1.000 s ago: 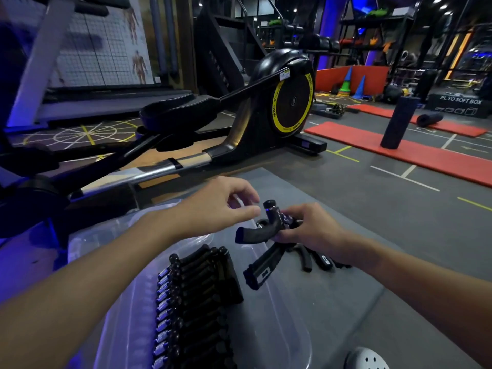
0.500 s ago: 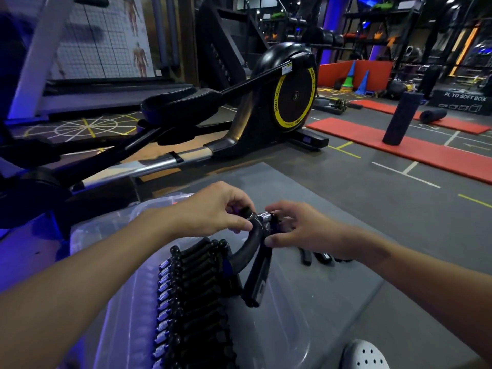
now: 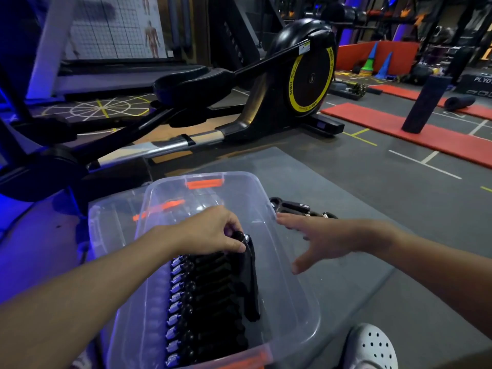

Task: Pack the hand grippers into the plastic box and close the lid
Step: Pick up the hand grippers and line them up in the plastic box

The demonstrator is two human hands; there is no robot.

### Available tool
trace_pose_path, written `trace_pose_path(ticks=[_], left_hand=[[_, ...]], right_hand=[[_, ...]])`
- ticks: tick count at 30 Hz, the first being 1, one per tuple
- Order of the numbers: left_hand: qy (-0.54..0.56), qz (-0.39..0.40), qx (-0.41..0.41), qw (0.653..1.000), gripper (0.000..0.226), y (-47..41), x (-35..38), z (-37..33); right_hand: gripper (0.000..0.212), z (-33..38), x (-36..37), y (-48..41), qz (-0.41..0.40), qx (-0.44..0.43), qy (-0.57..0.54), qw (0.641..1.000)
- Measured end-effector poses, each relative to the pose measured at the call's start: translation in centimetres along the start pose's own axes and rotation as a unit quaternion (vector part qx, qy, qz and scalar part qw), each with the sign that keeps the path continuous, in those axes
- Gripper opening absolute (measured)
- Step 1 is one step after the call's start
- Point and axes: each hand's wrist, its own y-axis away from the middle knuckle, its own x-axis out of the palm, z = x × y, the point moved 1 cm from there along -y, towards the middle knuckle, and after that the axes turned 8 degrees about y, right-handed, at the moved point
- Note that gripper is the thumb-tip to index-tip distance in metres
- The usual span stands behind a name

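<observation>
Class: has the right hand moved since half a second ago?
Yes: the right hand released the hand gripper and drew rightward over the plastic box rim.

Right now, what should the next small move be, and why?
Probably the left hand lets go of the hand gripper it pinches: it already stands at the far end of the packed row in the clear plastic box. The right hand is open, and loose grippers wait beyond the rim.
</observation>
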Motion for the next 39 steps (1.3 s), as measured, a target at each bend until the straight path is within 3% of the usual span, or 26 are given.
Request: trace_pose_path(ticks=[10,21,29,39], left_hand=[[0.004,-0.036,-0.051,0.998,0.024,0.9,3.8,3.5],[-0.042,-0.013,-0.048,0.998,0.026,0.9,6.2,5.3],[-0.132,0.011,-0.037,0.991,0.032,0.7,7.1,6.3],[-0.151,0.009,-0.051,0.987,0.032,0.9,7.9,6.1]], right_hand=[[0.12,-0.2,-0.4,-0.3,0.006,-0.029,0.042,0.999],[0.118,-0.4,-0.4,-0.1,0.013,-0.033,0.029,0.999],[0.117,-0.5,-0.2,-0.1,0.001,-0.037,0.027,0.999],[0.117,-0.3,-0.1,0.2,-0.004,-0.034,0.022,0.999]])
